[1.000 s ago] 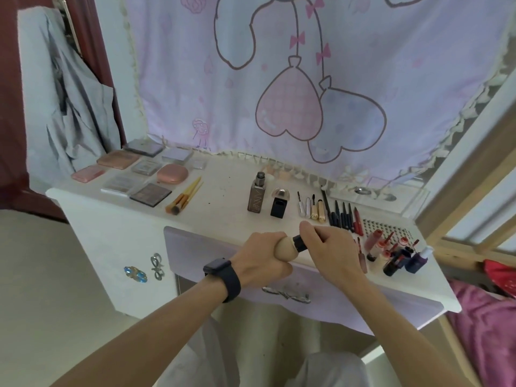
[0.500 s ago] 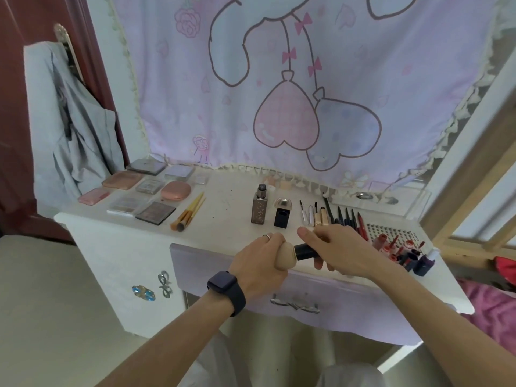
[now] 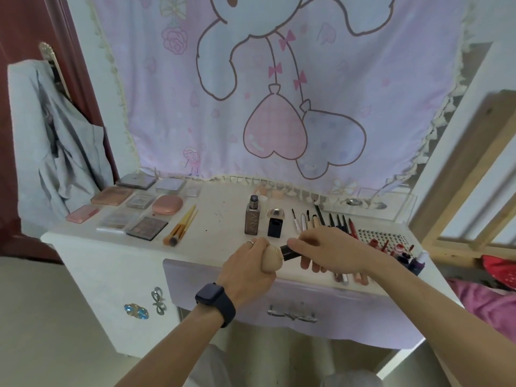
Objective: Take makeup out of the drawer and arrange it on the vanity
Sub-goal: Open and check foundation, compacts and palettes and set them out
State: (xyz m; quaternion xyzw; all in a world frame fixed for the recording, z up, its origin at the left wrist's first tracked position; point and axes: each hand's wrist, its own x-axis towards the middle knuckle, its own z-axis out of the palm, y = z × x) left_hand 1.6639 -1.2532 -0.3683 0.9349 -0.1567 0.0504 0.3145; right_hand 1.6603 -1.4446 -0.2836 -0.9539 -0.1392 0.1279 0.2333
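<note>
Both hands are holding a beige puff (image 3: 271,260) just above the front edge of the bench (image 3: 223,216), over the drawer (image 3: 349,304). The left hand (image 3: 248,270) is wrapping its grip round the soft head. The right hand (image 3: 332,251) is pinching the black handle (image 3: 289,251) in its grip. Behind, a bottle (image 3: 252,219) is standing upright, with palettes (image 3: 146,227) lying to the left and pencils (image 3: 321,219) to the right.

On the white vanity top (image 3: 223,222) lie flat pink and grey palettes (image 3: 111,195) at 9 o'clock, two upright dark bottles (image 3: 252,219) near centre, and thin pencils (image 3: 315,222) with small red tubes (image 3: 384,245) at 3 o'clock.
</note>
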